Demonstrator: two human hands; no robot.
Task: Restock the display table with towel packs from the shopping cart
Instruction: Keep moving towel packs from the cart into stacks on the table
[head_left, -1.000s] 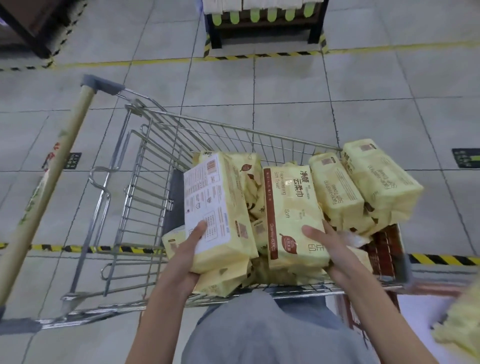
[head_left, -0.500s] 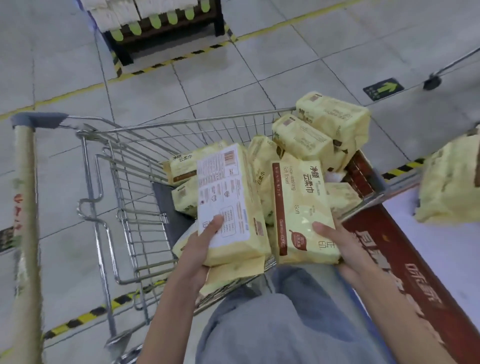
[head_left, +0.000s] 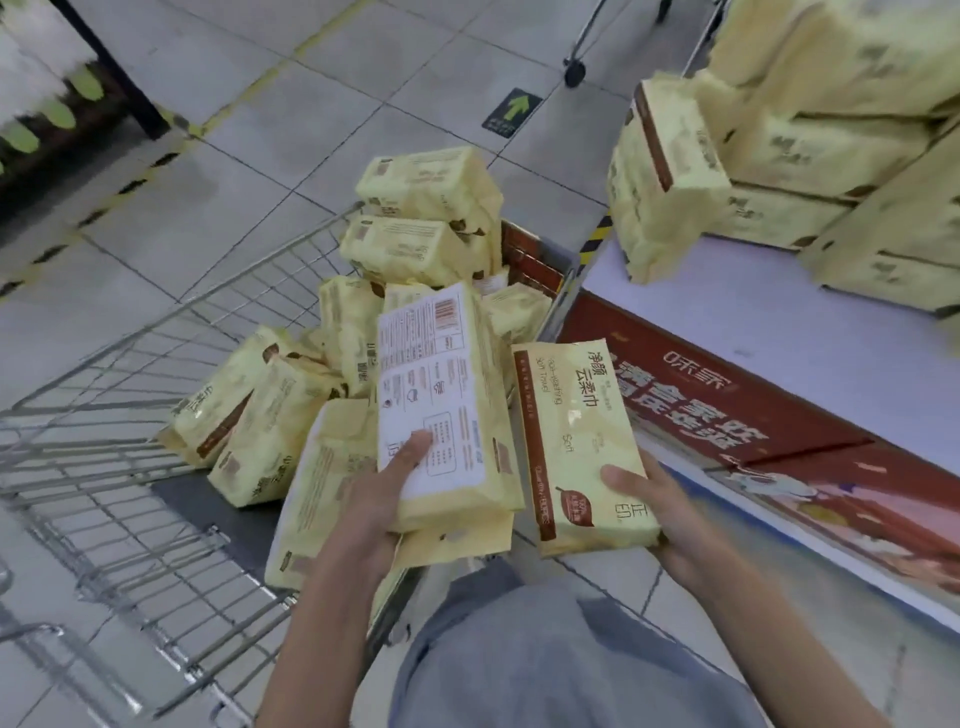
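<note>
Two forearms reach forward from the bottom of the view, each hand gripping towel packs by the near end with the thumb laid on top. The left hand (head_left: 384, 499) clamps a label-side-up pack (head_left: 441, 395) with a second pack (head_left: 457, 540) pressed beneath it. The right hand (head_left: 660, 514) holds a front-side-up pack (head_left: 576, 441). Their long axes run away from the person, side by side, above the shopping cart's (head_left: 130, 467) near corner, just beside the tabletop (head_left: 779, 338) carrying stacked packs (head_left: 831, 156).
</note>
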